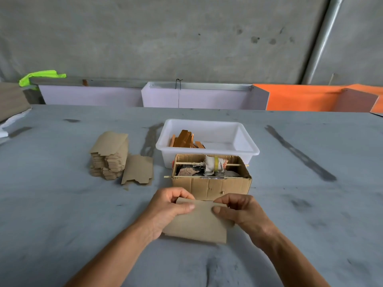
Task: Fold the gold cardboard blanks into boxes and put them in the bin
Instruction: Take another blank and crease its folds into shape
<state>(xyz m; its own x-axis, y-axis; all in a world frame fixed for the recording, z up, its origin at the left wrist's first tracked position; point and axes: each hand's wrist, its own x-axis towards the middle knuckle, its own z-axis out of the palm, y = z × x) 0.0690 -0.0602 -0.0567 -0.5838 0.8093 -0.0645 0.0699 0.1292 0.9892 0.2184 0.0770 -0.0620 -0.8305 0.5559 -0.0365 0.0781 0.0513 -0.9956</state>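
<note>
Both hands hold one flat brown cardboard blank (pixel 196 221) at its far edge: left hand (pixel 167 206) and right hand (pixel 238 210) each pinch it, thumbs on top. The blank's near edge rests on the grey cloth-covered surface (pixel 62 214). Just beyond it stands an open corrugated cardboard box of rags (pixel 211 177), touching the white plastic bin (pixel 207 139) holding gold folded boxes (pixel 184 139). A stack of blanks (pixel 109 156) sits left, with open surface around.
</note>
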